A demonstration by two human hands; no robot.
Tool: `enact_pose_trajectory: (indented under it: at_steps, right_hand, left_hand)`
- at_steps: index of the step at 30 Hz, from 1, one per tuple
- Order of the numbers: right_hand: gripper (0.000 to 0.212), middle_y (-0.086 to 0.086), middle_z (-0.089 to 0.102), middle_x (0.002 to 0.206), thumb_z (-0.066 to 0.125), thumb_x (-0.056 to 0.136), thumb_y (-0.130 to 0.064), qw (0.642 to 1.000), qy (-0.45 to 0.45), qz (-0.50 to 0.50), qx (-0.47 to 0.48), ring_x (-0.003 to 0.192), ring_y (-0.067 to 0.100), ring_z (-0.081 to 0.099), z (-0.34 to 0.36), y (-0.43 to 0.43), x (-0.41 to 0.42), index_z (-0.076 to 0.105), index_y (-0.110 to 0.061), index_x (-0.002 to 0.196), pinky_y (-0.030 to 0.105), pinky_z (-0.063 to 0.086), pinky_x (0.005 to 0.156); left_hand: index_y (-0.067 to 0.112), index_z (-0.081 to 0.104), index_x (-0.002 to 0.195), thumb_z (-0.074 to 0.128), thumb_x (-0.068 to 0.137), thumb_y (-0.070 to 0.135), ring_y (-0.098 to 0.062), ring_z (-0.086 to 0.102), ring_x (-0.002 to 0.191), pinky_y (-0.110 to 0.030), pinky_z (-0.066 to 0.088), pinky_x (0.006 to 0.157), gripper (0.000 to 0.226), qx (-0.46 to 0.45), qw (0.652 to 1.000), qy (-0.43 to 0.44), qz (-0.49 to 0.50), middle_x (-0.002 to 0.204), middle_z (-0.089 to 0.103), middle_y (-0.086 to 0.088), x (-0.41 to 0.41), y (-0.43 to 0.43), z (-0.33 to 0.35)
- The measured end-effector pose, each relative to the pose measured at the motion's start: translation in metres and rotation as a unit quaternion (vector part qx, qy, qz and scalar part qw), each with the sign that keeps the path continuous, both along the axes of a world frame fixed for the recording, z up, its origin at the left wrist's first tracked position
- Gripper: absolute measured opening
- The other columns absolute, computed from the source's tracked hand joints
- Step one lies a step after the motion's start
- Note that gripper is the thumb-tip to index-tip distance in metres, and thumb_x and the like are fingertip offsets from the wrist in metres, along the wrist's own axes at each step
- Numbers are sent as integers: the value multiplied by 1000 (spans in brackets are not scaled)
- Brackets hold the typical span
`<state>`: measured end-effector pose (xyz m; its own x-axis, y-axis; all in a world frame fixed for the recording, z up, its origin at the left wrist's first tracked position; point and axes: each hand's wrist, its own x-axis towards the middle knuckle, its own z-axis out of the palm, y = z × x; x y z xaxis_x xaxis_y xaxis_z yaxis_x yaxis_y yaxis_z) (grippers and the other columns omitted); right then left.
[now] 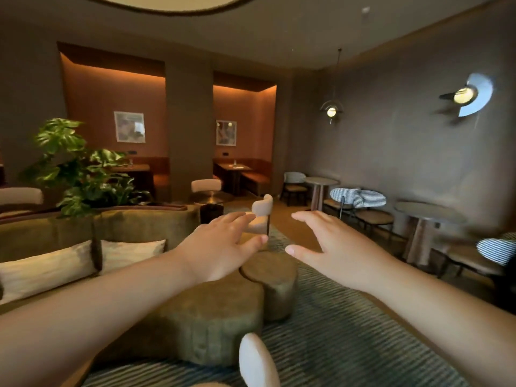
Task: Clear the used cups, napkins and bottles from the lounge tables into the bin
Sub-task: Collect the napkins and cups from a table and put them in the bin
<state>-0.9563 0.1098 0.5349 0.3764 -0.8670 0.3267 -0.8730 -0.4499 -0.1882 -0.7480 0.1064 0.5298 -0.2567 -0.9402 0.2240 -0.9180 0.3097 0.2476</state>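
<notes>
Dim lounge, with a striped rug and low round green tables in the middle of the frame. Both hands reach out over them. The left hand and the right hand are spread wide with flat fingers and hold nothing. No cups, napkins or bottles show on these near tables. Small things stand on a far booth table, too tiny to name. A good plan is to walk over and check each table top. The bin is not in the picture. The right edge is blurry.
</notes>
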Motion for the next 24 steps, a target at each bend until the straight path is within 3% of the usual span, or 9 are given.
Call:
enact_pose_trajectory:
  at_steps: [5,11,19,24]
  right_hand:
    - [69,-14,24,152,48,89,-57,999,-2,-46,12,139,6,23,-9,-36,-67,21,-33,147,30,28,109]
    - [72,-10,22,154,42,89,-62,994,38,-100,-37,141,11,19,-34,-105,-128,16,-31,149,32,23,112]
    - [73,-10,21,155,45,89,-61,994,44,-104,4,142,12,19,-36,-264,-206,17,-31,149,36,24,115]
    - [69,-12,22,153,49,91,-54,994,14,-106,19,139,8,24,-18,-362,-258,18,-33,148,35,32,111]
  left_hand:
    - [41,25,145,27,90,65,-14,23,141,-37,25,113,60,-40,999,-4,-31,155,21,13,-66,-41,-3]
    - [37,17,148,25,91,64,-15,17,143,-41,21,116,64,-38,997,-43,-52,156,17,11,-135,-113,-13]
    - [40,12,148,24,90,66,-16,11,145,-37,14,115,65,-26,995,-73,-66,158,8,10,-212,-279,-27]
    - [37,24,147,28,90,63,-14,22,142,-35,25,112,62,-41,996,-21,-76,157,16,11,-252,-385,-8]
